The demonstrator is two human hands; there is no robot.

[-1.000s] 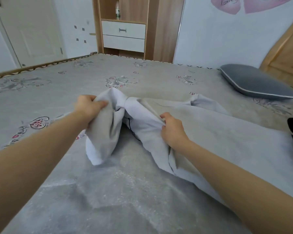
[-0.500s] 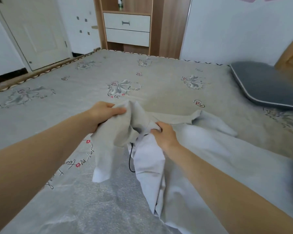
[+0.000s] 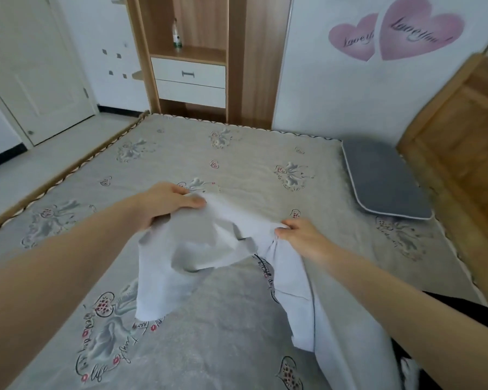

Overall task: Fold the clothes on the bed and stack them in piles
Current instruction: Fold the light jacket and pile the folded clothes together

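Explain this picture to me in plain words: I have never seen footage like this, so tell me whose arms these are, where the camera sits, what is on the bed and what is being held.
There is no machine here. A person wears a camera on the head, looking forward and down, so the two bare arms are their own. The left hand and the right hand each grip a bunched part of one white garment, lifting its top off the bed; the rest trails down toward the person. A grey pillow lies at the far right by the wooden headboard. A dark cloth shows under the right arm. Behind the bed stands a wooden shelf unit holding a bottle.
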